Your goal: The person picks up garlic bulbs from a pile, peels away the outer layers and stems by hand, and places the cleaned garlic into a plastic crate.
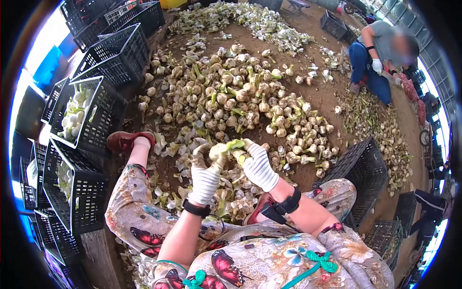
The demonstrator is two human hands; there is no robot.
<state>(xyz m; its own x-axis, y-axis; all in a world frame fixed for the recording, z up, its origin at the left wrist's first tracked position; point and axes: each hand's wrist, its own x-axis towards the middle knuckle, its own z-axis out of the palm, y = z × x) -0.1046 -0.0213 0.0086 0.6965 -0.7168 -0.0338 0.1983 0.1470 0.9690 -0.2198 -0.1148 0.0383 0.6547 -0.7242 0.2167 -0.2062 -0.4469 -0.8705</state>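
Note:
In front of my lap, my left hand (pixel 206 179), in a soiled white striped glove, is closed around a garlic bulb (pixel 218 151). A short green stem (pixel 235 144) sticks out of the bulb towards the right. My right hand (pixel 261 168), gloved the same way, has its fingers closed at that stem. Whether a tool is also in its fingers is hidden. Just beyond both hands lies a big heap of garlic bulbs (pixel 231 91), many with cut stems. Peeled husks and leaves (pixel 231 195) cover the ground below my hands.
Black plastic crates (pixel 89 120) stand along the left, some holding pale garlic. Another black crate (pixel 358 178) tilts beside my right knee. A person (pixel 373 62) crouches at the upper right near another garlic pile (pixel 392 149). A husk heap (pixel 269 24) lies at the back.

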